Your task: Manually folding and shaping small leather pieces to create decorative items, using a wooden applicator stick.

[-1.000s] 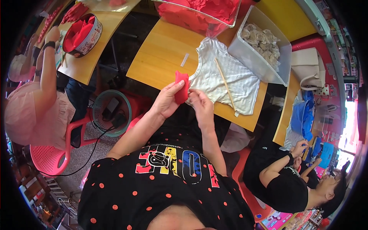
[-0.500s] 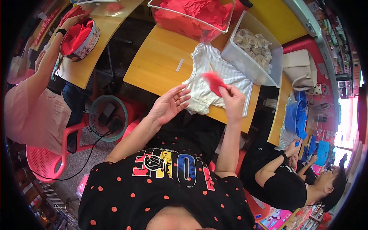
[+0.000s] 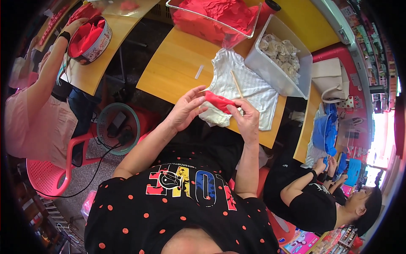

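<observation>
A limp red piece (image 3: pixel 219 101), soft and thin like a deflated balloon, is stretched between my two hands above a white shirt (image 3: pixel 249 82). My right hand (image 3: pixel 246 116) pinches its right end between thumb and fingers. At its left end, the curled fingers of my left hand (image 3: pixel 188 109) take hold of it. The shirt lies spread on the wooden table (image 3: pixel 173 59), and a thin wooden stick (image 3: pixel 236 83) rests on the cloth.
Beyond the shirt stand a clear bin (image 3: pixel 211 23) of red pieces and a translucent bin (image 3: pixel 264 63) of crumpled beige pieces. A white strip (image 3: pixel 199 72) lies on the table. Co-workers sit left and right, near a round red-filled tin (image 3: pixel 95 53) and a blue tub (image 3: pixel 325 133).
My right hand has brought the red piece down and left, away from above the stick. My left hand, empty before, now meets the piece's left end.
</observation>
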Motion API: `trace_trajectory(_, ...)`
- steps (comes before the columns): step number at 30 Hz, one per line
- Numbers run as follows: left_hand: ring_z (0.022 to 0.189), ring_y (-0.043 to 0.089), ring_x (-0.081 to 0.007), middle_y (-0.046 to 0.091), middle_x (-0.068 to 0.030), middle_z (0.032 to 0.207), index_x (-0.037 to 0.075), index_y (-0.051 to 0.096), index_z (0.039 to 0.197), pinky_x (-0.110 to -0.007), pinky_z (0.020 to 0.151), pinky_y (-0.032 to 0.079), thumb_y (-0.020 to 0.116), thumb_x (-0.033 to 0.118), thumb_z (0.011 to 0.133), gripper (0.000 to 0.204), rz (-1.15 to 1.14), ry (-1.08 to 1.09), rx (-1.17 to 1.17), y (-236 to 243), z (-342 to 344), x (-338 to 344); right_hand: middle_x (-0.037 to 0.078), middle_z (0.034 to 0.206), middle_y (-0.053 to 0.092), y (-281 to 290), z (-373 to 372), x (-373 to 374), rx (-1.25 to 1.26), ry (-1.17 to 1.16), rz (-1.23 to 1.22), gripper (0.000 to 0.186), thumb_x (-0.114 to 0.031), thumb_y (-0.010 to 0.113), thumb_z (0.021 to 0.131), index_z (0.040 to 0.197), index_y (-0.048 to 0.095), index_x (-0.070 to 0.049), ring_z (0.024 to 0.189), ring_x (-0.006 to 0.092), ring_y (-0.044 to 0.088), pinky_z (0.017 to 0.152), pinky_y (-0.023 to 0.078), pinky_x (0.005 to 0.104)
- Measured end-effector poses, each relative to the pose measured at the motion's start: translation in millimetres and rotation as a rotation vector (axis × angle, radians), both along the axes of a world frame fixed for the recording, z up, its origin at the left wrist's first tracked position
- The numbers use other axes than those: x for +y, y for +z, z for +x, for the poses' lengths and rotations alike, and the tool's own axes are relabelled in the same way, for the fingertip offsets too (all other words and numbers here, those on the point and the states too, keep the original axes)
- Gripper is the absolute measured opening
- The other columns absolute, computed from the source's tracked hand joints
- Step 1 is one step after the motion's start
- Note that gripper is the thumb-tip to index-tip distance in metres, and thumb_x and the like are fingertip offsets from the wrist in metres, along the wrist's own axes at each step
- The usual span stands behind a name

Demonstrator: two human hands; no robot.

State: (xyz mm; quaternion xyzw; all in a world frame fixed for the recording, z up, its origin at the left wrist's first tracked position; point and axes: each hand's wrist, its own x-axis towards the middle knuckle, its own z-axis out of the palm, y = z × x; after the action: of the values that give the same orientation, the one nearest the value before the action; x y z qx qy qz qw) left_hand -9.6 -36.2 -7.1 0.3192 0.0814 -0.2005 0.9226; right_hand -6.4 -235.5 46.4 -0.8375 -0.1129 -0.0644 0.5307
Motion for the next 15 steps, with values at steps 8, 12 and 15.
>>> trace_trajectory(8, 0.074, 0.06, -0.011, 0.064, -0.0046, 0.091, 0.001, 0.065, 0.094, -0.024, 0.071, 0.048, 0.072, 0.02, 0.081, 0.024, 0.288, -0.176, -0.087, 4.5, 12.3, 9.9, 0.006, 0.082, 0.064, 1.0, -6.4, 10.6, 0.387, 0.036, 0.157, 0.024, -0.013, 0.075, 0.076, 0.094, 0.067, 0.0, 0.074, 0.0122, 0.06, 0.068, 0.047, 0.0242)
trace_trajectory(12, 0.075, 0.055, -0.007, 0.062, -0.0016, 0.087, 0.0, 0.066, 0.088, -0.023, 0.068, 0.045, 0.073, 0.018, 0.08, 0.02, 0.601, -0.219, -0.347, 15.5, 12.1, 6.6, 0.005, 0.079, 0.062, -7.5, -6.9, 18.4, 0.258, 0.109, 0.041, 0.022, -0.011, 0.075, 0.074, 0.092, 0.067, 0.0, 0.072, 0.0122, 0.059, 0.065, 0.047, 0.025)
trace_trajectory(15, 0.08, 0.055, -0.0065, 0.061, 0.0002, 0.085, -0.002, 0.066, 0.088, -0.023, 0.072, 0.043, 0.071, 0.015, 0.082, 0.018, 0.748, -0.192, -0.498, 13.2, 12.8, 7.1, 0.006, 0.077, 0.061, -3.7, -9.0, 24.3, 0.118, 0.041, -0.056, 0.019, -0.009, 0.075, 0.074, 0.089, 0.067, 0.0, 0.069, 0.0143, 0.059, 0.063, 0.047, 0.0265)
